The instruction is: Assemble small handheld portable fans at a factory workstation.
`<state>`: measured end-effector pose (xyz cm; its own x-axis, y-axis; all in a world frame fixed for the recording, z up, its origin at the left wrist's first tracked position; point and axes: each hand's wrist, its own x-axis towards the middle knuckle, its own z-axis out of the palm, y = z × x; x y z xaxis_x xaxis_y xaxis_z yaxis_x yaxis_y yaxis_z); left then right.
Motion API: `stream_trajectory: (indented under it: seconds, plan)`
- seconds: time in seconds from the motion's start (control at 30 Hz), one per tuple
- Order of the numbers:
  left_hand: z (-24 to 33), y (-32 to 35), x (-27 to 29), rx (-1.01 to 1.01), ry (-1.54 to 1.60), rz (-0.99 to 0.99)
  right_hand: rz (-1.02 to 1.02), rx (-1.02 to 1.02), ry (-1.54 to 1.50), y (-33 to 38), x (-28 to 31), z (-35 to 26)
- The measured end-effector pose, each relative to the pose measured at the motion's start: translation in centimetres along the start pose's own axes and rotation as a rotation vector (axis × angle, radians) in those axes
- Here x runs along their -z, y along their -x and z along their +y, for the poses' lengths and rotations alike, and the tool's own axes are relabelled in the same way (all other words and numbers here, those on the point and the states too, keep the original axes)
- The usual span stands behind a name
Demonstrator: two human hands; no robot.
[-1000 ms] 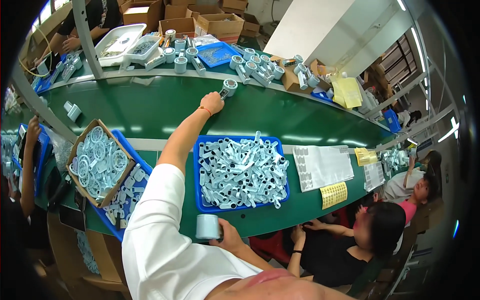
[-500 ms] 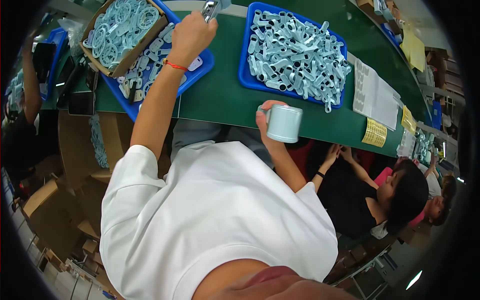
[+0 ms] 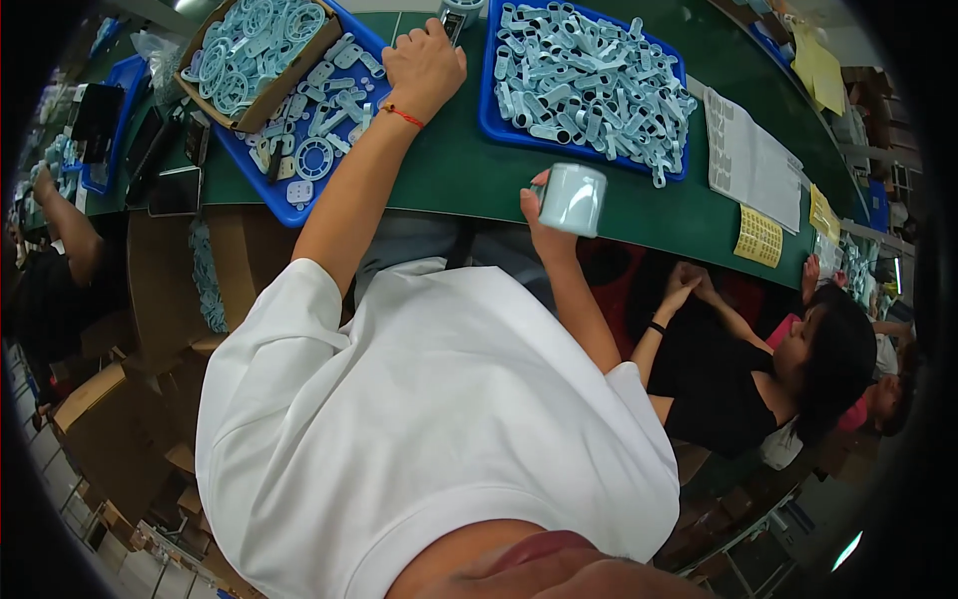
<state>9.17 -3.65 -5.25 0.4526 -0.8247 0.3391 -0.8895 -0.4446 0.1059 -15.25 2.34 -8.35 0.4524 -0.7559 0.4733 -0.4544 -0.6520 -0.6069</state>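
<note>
Over on my far left, a cardboard box (image 3: pixel 261 55) full of pale blue ring-shaped parts sits at the back of the green table (image 3: pixel 454 175), overlapping a blue tray (image 3: pixel 284 200) scattered with small flat pieces and rings. Next comes my left hand (image 3: pixel 424 65), stretched out along the right edge of that tray, red string at the wrist, fingers curled tight around a small dark-and-silver part (image 3: pixel 455 18) at the top of the view; what kind of part it is, I cannot tell. Moving right, my right hand (image 3: pixel 544 215) is drawn in close to my chest at the near edge of the table, fingers wrapped around a pale blue-grey cylinder (image 3: pixel 573 199), gripped from behind and held just above the table edge. Beyond it lies a second blue tray (image 3: pixel 486 110) heaped with pale tube-like parts. Further right, white sheets (image 3: pixel 750 165) and a yellow label sheet (image 3: pixel 758 236) lie flat on the table, and a person in black (image 3: pixel 728 384) sits beside me.
</note>
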Motion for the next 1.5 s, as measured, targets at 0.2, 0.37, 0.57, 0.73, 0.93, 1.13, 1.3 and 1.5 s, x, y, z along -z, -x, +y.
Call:
stream_trajectory:
  seconds: [0.2, 0.37, 0.57, 0.73, 0.93, 1.13, 1.3, 1.5]
  plan:
    - [0.3, 1.0, 0.5, -0.016, 0.002, -0.076, -0.001, -0.451, -0.902, -1.4, 2.3, -2.2]
    - [0.7, 8.2, 7.8, -0.149, 1.218, -0.468, -0.194, -0.597, -1.387, -2.0, 3.9, -3.8]
    - [3.2, 13.5, 9.5, -0.181, 1.174, -0.646, -0.301, -0.683, -1.187, -3.4, 3.9, -5.2]
    - [2.8, 13.0, 10.1, -0.143, 1.093, -0.718, -0.459, -0.82, -1.084, -4.9, 4.9, -5.4]
    - [3.5, 13.6, 9.8, -0.184, 1.011, -0.529, -0.198, -0.747, -1.108, -4.0, 3.6, -6.1]
    - [3.2, 13.0, 9.6, -0.242, 1.08, -0.485, -0.298, -0.716, -1.112, -4.5, 5.4, -5.8]
    - [3.2, 12.5, 10.0, -0.208, 1.105, -0.436, -0.325, -0.724, -1.102, -4.9, 5.8, -6.0]
    - [3.3, 12.7, 10.3, -0.081, 1.257, -0.497, -0.273, -0.6, -0.872, -4.2, 4.8, -4.9]
